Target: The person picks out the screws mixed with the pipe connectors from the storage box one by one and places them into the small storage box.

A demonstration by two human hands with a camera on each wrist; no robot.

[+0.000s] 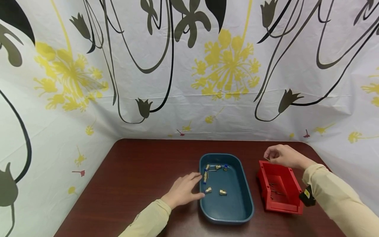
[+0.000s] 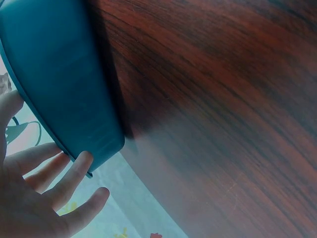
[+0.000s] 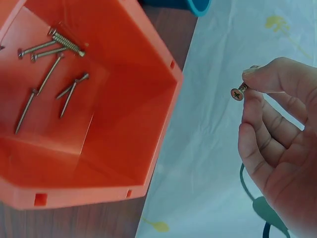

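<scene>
A brass-coloured cross-head screw (image 3: 237,93) is pinched between the thumb and index finger of my right hand (image 1: 285,157), its head showing in the right wrist view. That hand is over the far end of a red bin (image 1: 285,207). Several screws (image 3: 47,74) lie loose on the bin's floor. My left hand (image 1: 185,189) rests at the left rim of a blue-green tray (image 1: 228,220), fingers spread and relaxed along the edge. Inside the tray are several brass fittings (image 1: 223,192), some with blue parts, and small screws or nails (image 1: 212,170) near its far left.
The tray and bin stand side by side on a dark reddish-brown wooden table (image 1: 142,171) with rounded far corners. A white cloth (image 1: 183,82) with a floral print hangs behind and at the sides. A black wrist camera (image 1: 308,196) sits beside the bin's right wall.
</scene>
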